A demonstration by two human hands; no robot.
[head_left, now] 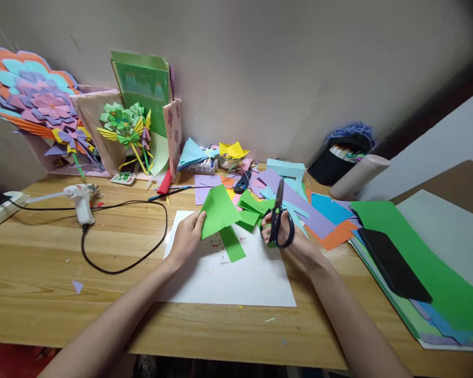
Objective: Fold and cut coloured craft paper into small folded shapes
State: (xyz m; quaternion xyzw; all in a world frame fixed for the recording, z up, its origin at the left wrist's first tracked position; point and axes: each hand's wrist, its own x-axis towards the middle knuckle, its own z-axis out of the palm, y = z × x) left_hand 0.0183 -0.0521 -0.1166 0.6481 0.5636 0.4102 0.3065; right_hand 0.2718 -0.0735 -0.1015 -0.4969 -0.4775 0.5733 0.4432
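Observation:
My left hand point(188, 233) pinches the left edge of a green paper sheet point(219, 211), raised over a large white sheet point(228, 286). Scissors point(278, 215) with dark handles are in my right hand point(287, 231), blades pointing up and away from the green paper. Under the raised sheet, a green paper strip point(233, 245) lies on the white one, which carries small red and dark marks. Folded green paper pieces point(252, 207) rest between my two hands, a little farther back.
On the left stands a glue gun point(80, 202) with its black cord point(120, 272) looped across the table. Coloured paper scraps point(319, 212) and a box cutter point(243, 181) lie behind my hands. A black phone point(394, 265) rests on stacked paper at right. Paper flowers point(51, 105) stand back left.

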